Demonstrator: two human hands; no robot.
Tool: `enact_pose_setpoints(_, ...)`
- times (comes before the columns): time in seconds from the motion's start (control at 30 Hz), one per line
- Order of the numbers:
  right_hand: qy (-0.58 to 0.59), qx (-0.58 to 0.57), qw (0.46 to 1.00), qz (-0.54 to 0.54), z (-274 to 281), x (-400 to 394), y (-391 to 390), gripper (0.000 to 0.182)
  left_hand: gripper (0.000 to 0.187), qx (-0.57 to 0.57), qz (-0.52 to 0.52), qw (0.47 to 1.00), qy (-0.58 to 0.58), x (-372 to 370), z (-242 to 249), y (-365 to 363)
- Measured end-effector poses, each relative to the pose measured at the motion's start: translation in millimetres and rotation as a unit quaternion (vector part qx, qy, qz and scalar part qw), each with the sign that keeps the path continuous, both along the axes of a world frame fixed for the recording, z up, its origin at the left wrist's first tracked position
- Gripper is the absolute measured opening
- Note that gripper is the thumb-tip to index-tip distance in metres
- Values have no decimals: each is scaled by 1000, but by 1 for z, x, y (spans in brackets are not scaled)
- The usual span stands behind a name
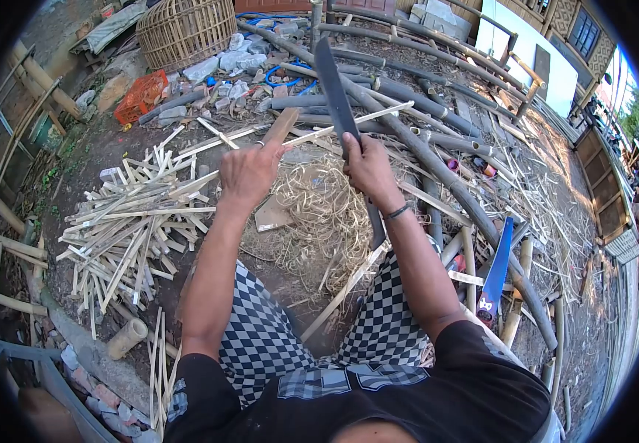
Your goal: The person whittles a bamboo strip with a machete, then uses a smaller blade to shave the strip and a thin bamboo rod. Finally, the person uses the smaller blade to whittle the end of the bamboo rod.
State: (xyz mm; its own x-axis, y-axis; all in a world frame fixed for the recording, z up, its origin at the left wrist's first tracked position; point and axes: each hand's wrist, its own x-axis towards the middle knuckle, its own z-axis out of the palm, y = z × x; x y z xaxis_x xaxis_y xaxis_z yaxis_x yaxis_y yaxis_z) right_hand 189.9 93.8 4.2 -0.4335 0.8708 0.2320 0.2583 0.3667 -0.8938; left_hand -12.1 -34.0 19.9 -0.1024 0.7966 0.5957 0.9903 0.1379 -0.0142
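My left hand (249,171) is closed round a flat piece of wood (282,127) that points up and to the right. My right hand (370,167) grips a large knife (334,88), its dark blade raised and its handle end reaching down past my wrist. A thin bamboo strip (378,112) runs between the two hands, behind the knife blade; whether a hand touches it I cannot tell. Curled shavings (319,214) cover the ground below my hands, with a small flat board (272,213) at their left.
Split sticks (139,221) lie heaped at left. A blue saw (498,269) leans at right near a long pole (452,181). Farther off are an orange crate (142,97), a woven basket (187,33) and bamboo poles (423,70). A cut bamboo piece (127,339) lies lower left.
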Motion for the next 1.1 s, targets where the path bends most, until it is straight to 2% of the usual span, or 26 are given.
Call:
enact_pose_setpoints(0.03,-5,15,1000,20,-1,-4,-8,43,26,-1,-2,1000,-1,-2,-4,1)
enact_pose_setpoints(0.07,3,-36,999,31,1,-4,-13,44,25,6,-5,1000,-7,-7,-9,0)
enact_pose_setpoints(0.17,-5,-52,998,16,12,-2,-10,43,22,32,-5,999,-34,-7,-5,-4)
enact_pose_setpoints(0.27,53,-83,995,-31,8,-6,-11,42,25,50,-5,997,-65,6,-4,2)
enact_pose_setpoints(0.37,25,63,998,9,-28,-29,-8,43,29,49,3,995,-91,6,-10,4)
enact_pose_setpoints(0.4,26,63,998,9,-19,-26,-11,43,32,48,12,993,-106,4,-11,4)
enact_pose_setpoints(0.5,42,-58,997,9,8,-14,-14,42,34,40,12,994,-102,5,-3,0)
enact_pose_setpoints(0.53,41,-58,997,9,3,-16,-12,42,34,39,12,994,-104,8,-1,3)
enact_pose_setpoints(0.63,50,58,997,30,-19,-29,-17,42,33,28,-4,996,-81,15,-4,5)
enact_pose_setpoints(0.67,50,59,997,30,-21,-30,-13,42,33,30,1,996,-84,11,-8,6)
enact_pose_setpoints(0.73,49,-23,997,61,-6,-26,-21,42,33,28,4,996,-86,8,-8,3)
enact_pose_setpoints(0.77,43,-64,996,36,6,-21,-25,42,33,28,6,995,-95,8,-4,1)
enact_pose_setpoints(0.87,38,-95,995,0,6,-23,-30,40,34,29,1,994,-106,17,-5,8)
enact_pose_setpoints(0.9,70,-14,996,44,-2,-30,-35,41,34,32,-9,994,-102,20,-5,9)
enact_pose_setpoints(0.93,71,-13,996,46,-6,-33,-36,41,34,33,-7,994,-101,19,-5,9)
enact_pose_setpoints(1.0,58,-22,994,89,-7,-36,-39,43,33,27,-18,991,-126,18,-5,7)
enact_pose_setpoints(1.1,41,-102,990,87,8,-25,-37,41,34,-9,-32,989,-141,15,-4,6)
